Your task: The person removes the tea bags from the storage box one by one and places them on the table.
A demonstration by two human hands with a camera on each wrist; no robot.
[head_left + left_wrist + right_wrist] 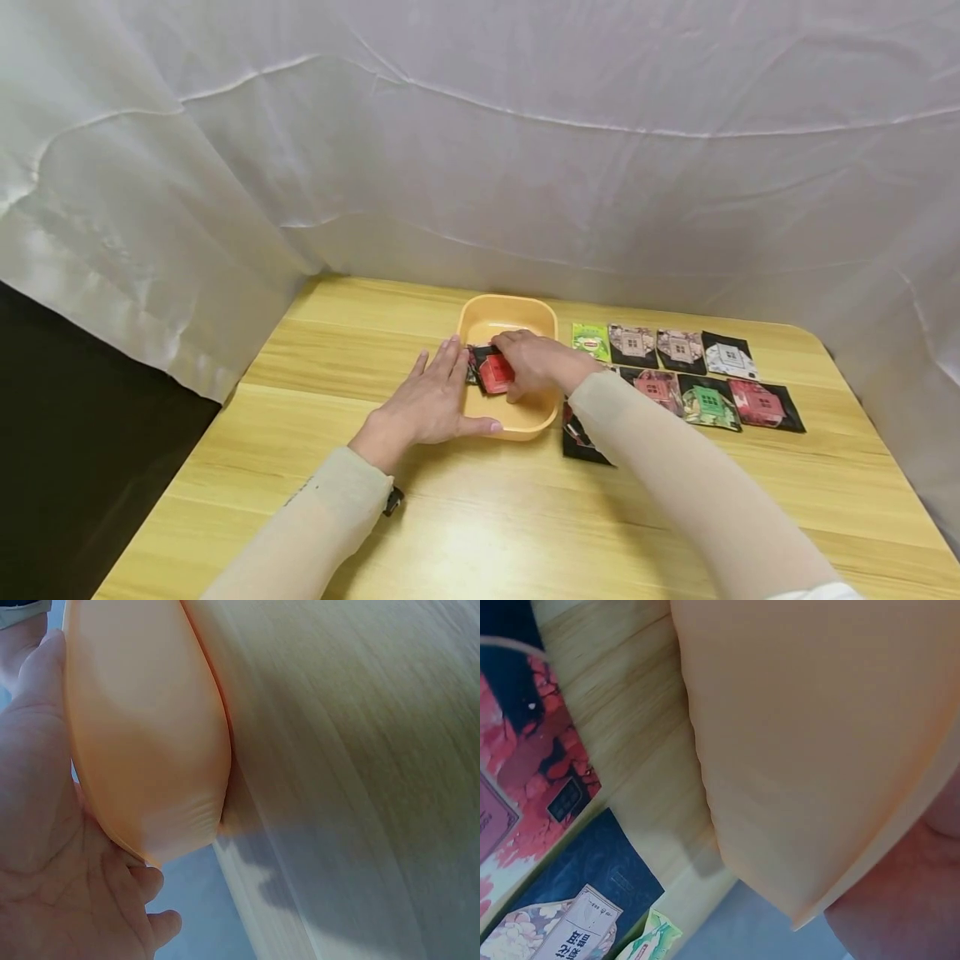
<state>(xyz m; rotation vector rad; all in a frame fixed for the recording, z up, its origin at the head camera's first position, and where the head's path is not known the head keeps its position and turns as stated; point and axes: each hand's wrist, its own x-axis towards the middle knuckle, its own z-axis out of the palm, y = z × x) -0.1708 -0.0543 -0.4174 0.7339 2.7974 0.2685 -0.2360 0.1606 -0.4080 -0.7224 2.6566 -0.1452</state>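
An orange plastic bin (504, 312) stands on the table. My left hand (429, 402) lies along its left side with the fingers straight, the thumb reaching to the near rim. In the left wrist view, the left palm (45, 847) is against the bin's rim. My right hand (542, 362) reaches into the bin and grips a red and black tea sachet (496, 374) by its right side. Another dark sachet (472, 367) shows partly at the bin's left wall. In the right wrist view the bin's outer wall (810, 735) hides the fingers.
Right of the bin lie rows of tea sachets: a green one (591, 342), a white and black one (730, 356), a black and green one (709, 403) and a red one (765, 406), among several. The right forearm partly covers a dark sachet (581, 446). A pale curtain (600, 183) hangs behind the table.
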